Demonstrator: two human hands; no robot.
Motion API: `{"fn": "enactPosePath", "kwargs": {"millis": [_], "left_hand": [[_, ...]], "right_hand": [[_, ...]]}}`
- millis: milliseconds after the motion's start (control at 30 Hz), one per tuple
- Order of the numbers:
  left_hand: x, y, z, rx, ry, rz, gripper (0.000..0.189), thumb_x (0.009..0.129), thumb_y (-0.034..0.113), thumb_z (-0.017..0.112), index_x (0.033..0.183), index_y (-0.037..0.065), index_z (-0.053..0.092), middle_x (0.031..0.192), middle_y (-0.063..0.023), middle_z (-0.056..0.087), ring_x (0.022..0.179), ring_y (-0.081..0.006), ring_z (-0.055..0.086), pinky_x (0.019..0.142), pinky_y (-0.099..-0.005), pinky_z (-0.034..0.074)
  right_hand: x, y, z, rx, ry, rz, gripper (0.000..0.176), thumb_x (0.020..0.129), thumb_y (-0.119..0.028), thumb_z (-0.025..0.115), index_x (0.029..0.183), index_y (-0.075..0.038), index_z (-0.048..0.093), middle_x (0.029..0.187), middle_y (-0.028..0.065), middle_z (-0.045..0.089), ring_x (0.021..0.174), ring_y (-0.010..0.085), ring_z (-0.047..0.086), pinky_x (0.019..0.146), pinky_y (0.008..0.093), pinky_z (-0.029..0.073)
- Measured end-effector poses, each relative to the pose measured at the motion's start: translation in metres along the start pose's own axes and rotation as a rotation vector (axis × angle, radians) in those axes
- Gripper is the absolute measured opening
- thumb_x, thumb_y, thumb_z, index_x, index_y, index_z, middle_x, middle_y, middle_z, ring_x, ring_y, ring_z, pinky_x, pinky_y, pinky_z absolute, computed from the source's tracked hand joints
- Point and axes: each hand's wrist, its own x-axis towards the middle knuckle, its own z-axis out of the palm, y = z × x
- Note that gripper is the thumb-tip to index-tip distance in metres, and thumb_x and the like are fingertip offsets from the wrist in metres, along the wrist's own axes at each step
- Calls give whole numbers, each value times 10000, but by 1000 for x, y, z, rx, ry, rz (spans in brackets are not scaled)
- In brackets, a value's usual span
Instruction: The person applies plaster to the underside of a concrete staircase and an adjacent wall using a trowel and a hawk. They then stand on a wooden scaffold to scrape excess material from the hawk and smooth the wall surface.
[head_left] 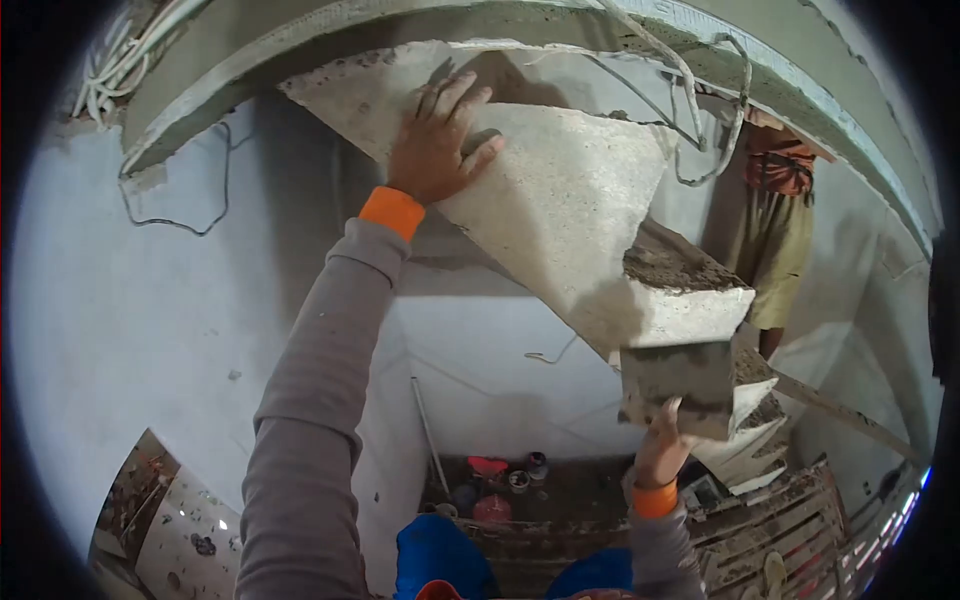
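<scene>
My left hand (440, 145) lies with fingers spread on the pale, rough side of a concrete staircase (550, 190). Lower down on the right, my right hand (662, 448) is closed at the lower part of a rectangular plastering trowel (676, 375), its grey blade smeared with mortar. The blade overlaps the stair side just below a step edge (690, 315) in this view. Its handle is mostly hidden by my fingers. Dark, crumbly material covers the step tread (675, 255) above.
Another person (775, 200) stands behind the stairs at right. Cables (735, 110) dangle from the curved concrete edge (540, 25) overhead. Far below are buckets (490, 508), a wooden slatted platform (775, 540) and a leaning pole (430, 435). A pale wall (130, 310) rises at left.
</scene>
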Motion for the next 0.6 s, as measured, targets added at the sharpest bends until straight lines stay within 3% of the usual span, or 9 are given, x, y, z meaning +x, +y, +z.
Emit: {"fn": "enactPosePath", "kwargs": {"millis": [33,100,167,267,333,433,500,533,600], "left_hand": [[0,1,0,4,36,13,575,883,476,587,1275,58,548,1379,-149,481,1319,-316,394,1128,-474,257],[-4,-1,2,-38,21,7,574,884,455,603,1303,72,515,1379,-127,483,1321,-304,407,1132,-483,259],[-9,-1,0,-34,5,27,588,888,458,607,1329,89,484,1370,-103,496,1294,-297,446,1147,-489,249],[-11,-4,1,-28,-25,39,593,885,466,614,1335,103,483,1380,-105,488,1292,-303,447,1155,-484,241],[-13,-5,2,-53,-38,9,602,886,494,605,1332,107,490,1344,-121,518,1268,-310,469,1145,-475,263],[-10,-7,2,-92,47,-11,617,873,536,603,1285,81,536,1244,-148,588,1201,-312,528,1114,-450,320],[-10,-6,-2,-120,127,-33,607,859,528,634,1259,79,558,1207,-162,609,1165,-322,555,1096,-432,349],[-9,-4,-7,-271,85,-153,602,850,522,649,1244,73,568,1215,-167,606,1174,-323,550,1092,-422,354],[-2,2,-20,-580,-13,-377,593,834,508,679,1213,61,588,1232,-178,601,1192,-324,541,1085,-402,364]], "right_hand": [[7,11,-2,-2,-48,55,375,953,-66,570,1298,57,488,1315,149,517,1143,246,533,955,349,443],[77,-41,-4,1038,434,164,245,933,-18,577,1167,45,615,1184,203,621,1010,311,630,888,359,486],[112,-66,-30,861,213,118,249,904,-56,647,1107,83,617,1091,92,659,951,178,627,820,315,518],[166,-98,-44,396,-89,-271,218,913,-118,646,1059,44,644,960,99,682,836,163,630,767,305,507],[194,-127,-35,264,-31,-571,286,820,-178,756,1000,25,663,925,145,645,845,264,617,752,336,495],[203,-132,-43,429,59,-480,256,851,-166,736,988,30,645,964,132,655,896,228,625,746,339,508],[205,-122,-54,598,107,-289,257,876,-145,717,1020,42,615,990,100,653,895,171,622,754,309,510],[206,-121,-58,758,182,-186,265,890,-131,705,1052,46,592,997,78,645,864,137,618,753,281,509],[219,-107,-67,603,202,-170,178,884,-140,714,927,-3,609,832,25,603,732,108,556,664,259,463]]}}
